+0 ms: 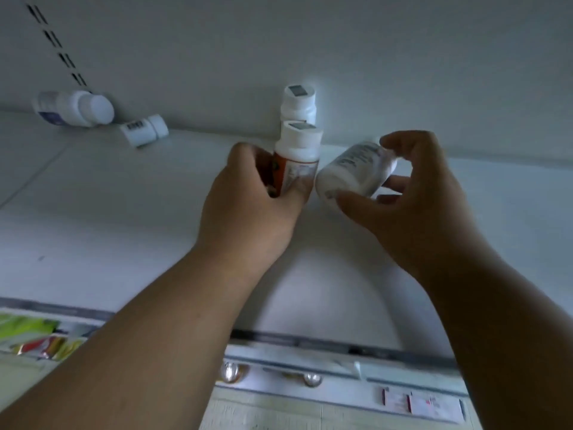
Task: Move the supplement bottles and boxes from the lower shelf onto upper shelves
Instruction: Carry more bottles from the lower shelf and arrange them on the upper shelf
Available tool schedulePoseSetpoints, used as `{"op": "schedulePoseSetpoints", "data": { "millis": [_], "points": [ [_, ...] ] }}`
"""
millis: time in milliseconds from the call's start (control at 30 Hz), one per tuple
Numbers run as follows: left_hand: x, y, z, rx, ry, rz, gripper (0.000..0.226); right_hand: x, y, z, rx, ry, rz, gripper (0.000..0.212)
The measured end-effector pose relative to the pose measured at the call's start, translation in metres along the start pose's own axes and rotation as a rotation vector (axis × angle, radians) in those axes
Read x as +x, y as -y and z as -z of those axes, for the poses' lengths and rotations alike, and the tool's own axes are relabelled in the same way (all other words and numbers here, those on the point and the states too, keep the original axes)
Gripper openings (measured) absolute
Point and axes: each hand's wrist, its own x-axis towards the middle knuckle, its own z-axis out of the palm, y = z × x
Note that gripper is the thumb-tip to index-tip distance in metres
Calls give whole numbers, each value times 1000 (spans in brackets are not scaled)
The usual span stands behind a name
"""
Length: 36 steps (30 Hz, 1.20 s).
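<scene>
**Two bottles in hand at the shelf back: tip-over risk**

We note the left hand [248, 193] wrapped round an orange-labelled bottle [294, 162], upright, cap up, fingers curled about its lower body and thumb across the label. It stands directly in front of a white upright bottle [298, 107] at 12 o'clock, against the back wall; the two look to be touching or nearly so, we cannot tell which.

The right hand [412, 193] holds a white bottle [356, 172] tilted on its side, base toward us, pinched between thumb below and curled fingers above. Its base sits just beside the orange-labelled bottle, at 3 o'clock from it.

At 10 o'clock on the shelf [124, 218], two more lie on their sides: a large fallen bottle [74, 108] and a small fallen bottle [144, 130], well apart from the hands.

Risks, as we judge them:
- Pushing the orange-labelled bottle further back could knock over the one behind it.
- The tilted bottle, if swung upright too close, may clip its neighbour.
- The right hand's grip looks light; a round, smooth bottle could slip and roll along the shelf.
- The fallen bottles suggest the shelf surface lets bottles topple easily.
</scene>
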Motion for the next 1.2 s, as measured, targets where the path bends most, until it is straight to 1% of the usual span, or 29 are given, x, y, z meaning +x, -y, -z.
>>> {"op": "schedulePoseSetpoints", "data": {
  "millis": [100,167,267,333,400,467,500,533,567,600,667,733,767,833,933,1000,1033,1067,1133,1200],
  "points": [
    [-37,-2,28,-211,71,143,39,-39,8,9,427,59,-178,80],
    [-62,-9,48,-388,156,268,40,-66,17,22,705,103,-293,78],
    [-94,-18,71,-622,246,415,41,-106,32,43,898,230,-384,81],
    [-113,-29,83,-704,306,474,40,-131,40,56,1068,276,-445,83],
    [-130,-44,92,-764,375,509,44,-150,48,71,1301,289,-485,76],
    [-145,-58,97,-833,390,530,48,-163,58,87,1442,274,-519,54],
    [-152,-66,97,-872,379,545,48,-167,62,96,1455,265,-546,40],
    [-160,-74,95,-906,373,562,49,-171,64,106,1433,246,-583,32],
    [-168,-82,94,-933,375,579,51,-174,65,116,1397,230,-615,27],
    [-176,-91,91,-944,389,586,53,-177,65,126,1372,217,-629,26],
    [-194,-112,83,-944,430,586,56,-185,62,149,1380,234,-611,45],
    [-212,-138,73,-940,448,567,62,-192,57,178,1461,266,-611,68],
    [-221,-152,66,-948,452,559,66,-196,55,196,1499,282,-615,72],
    [-238,-182,50,-977,465,553,68,-203,48,236,1516,298,-609,69],
    [-259,-229,29,-1022,534,540,57,-212,47,298,1469,274,-604,88],
    [-267,-261,21,-1068,596,545,51,-213,53,335,1456,233,-594,94],
    [-270,-276,18,-1089,628,545,51,-212,57,351,1459,222,-587,92],
    [-271,-289,16,-1102,659,535,52,-211,60,364,1459,222,-569,84],
    [-272,-311,14,-1121,716,497,53,-207,66,384,1448,239,-521,63],
    [-269,-330,14,-1126,772,447,53,-204,74,399,1429,234,-476,50]
  ]
}}
